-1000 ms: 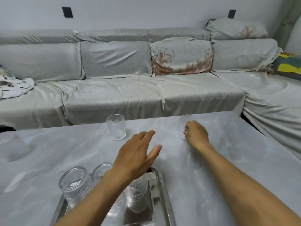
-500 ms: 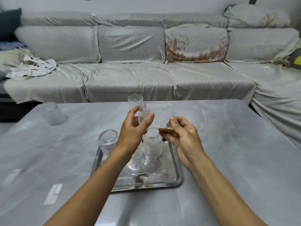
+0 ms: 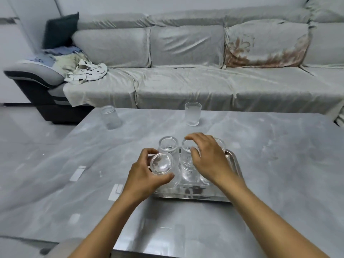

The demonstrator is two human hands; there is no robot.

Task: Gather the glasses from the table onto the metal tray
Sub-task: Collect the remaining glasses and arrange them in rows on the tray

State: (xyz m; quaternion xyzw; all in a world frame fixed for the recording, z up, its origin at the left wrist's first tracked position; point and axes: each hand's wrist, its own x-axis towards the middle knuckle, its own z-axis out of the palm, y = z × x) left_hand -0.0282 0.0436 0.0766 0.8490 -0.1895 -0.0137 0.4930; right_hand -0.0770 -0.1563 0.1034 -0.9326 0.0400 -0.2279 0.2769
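Observation:
A metal tray [image 3: 233,161] lies on the grey table [image 3: 279,164] in front of me. Clear ribbed glasses stand on it, among them one at the back left [image 3: 167,145] and one in the middle [image 3: 187,164]. My left hand [image 3: 143,174] grips a further ribbed glass [image 3: 161,163] by its rim at the tray's front left corner. Over the tray's right half my right hand [image 3: 208,159] hovers with fingers spread, hiding part of the glasses below. Two more glasses stand on the table's far side, one at the left [image 3: 110,117] and one in the middle [image 3: 193,113].
A long grey covered sofa [image 3: 186,81] runs behind the table, with a pile of clothes [image 3: 81,69] at its left end. Pale floor [image 3: 28,131] shows to the left of the table.
The glass held up between both hands has come down to the tray's front left corner in my left hand. My right hand has let go and now hovers over the tray.

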